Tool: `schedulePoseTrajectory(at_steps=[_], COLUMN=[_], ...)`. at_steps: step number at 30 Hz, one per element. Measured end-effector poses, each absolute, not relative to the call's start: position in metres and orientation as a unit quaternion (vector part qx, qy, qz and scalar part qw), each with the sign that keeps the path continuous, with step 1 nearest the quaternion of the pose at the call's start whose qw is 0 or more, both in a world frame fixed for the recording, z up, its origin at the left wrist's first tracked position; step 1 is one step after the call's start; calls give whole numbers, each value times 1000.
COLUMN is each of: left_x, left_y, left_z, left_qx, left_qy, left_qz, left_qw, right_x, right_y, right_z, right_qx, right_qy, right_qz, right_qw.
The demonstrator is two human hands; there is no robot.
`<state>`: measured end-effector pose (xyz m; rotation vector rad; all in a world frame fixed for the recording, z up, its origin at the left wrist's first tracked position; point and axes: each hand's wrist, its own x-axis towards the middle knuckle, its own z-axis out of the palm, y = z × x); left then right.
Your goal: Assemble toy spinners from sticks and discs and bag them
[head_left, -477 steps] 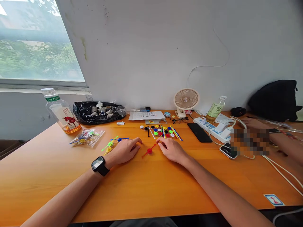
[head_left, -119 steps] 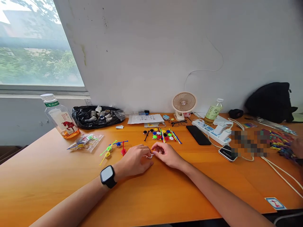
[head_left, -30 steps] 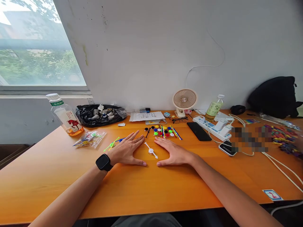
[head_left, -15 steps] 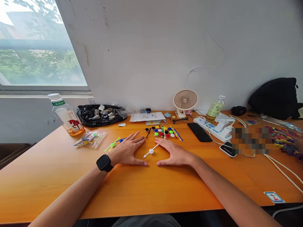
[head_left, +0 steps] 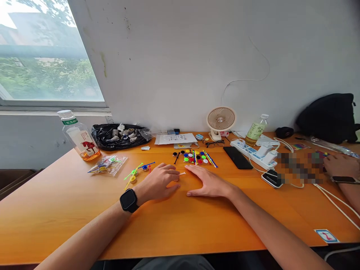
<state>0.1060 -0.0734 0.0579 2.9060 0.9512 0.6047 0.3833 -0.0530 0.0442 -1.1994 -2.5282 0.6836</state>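
My left hand (head_left: pixel 161 182), with a black watch on its wrist, curls over a white arrow spinner (head_left: pixel 182 173). Only one white tip shows past the fingers; the rest is hidden under them. Opposite it, my right hand (head_left: pixel 207 181) rests on the table, holding nothing, thumb apart from its stretched fingers. Left of my left hand stand several assembled spinners: a green spinner (head_left: pixel 134 172), a yellow spinner (head_left: pixel 133 179) and a blue spinner (head_left: pixel 145 167). A red arrow (head_left: pixel 149 169) shows just behind the hand. Beyond both hands lie coloured discs (head_left: pixel 199 162) and loose sticks (head_left: pixel 210 159).
A clear bag of parts (head_left: pixel 108 165) and a tea bottle (head_left: pixel 81 138) are at the left. A black phone (head_left: pixel 237 157), a power strip (head_left: pixel 253 153) and a small fan (head_left: pixel 221 119) stand to the right. Another person's hand (head_left: pixel 341 168) reaches in at far right.
My left hand has moved right and its fingers have curled over the white spinner, covering most of it. My right hand stays put. Another person's hand has come in at far right.
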Motion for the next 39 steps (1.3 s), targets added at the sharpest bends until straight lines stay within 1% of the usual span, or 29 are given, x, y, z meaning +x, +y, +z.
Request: schedulePoseTrajectory(at_steps=[5,9,13,15,17,21,24,28,32,36,39], left_x=[76,62,76,91,106,117,109,97,93,92,92], left_y=[-57,-53,-59,-64,-69,-72,-67,-61,-60,-62,-62], left_z=[69,80,73,60,45,17,7,7,12,16,19], left_qx=[878,831,835,848,868,893,868,823,816,800,805], left_qy=[453,539,527,499,462,410,461,541,557,587,579], left_qz=[144,91,127,162,171,162,159,154,127,97,106], left_qw=[-55,-101,-92,-71,-63,-93,-92,-83,-84,-77,-77], right_x=[383,374,356,348,342,335,327,317,317,320,319], right_y=[-54,-57,-65,-66,-65,-53,-43,-37,-38,-44,-49], right_z=[47,40,32,29,26,20,18,17,16,21,28], right_qx=[-421,-413,-376,-358,-348,-352,-349,-361,-344,-287,-255], right_qy=[-872,-882,-898,-905,-909,-905,-908,-902,-901,-917,-922], right_qz=[224,177,124,107,95,73,60,56,73,100,113], right_qw=[108,142,194,204,209,228,224,231,252,260,270])
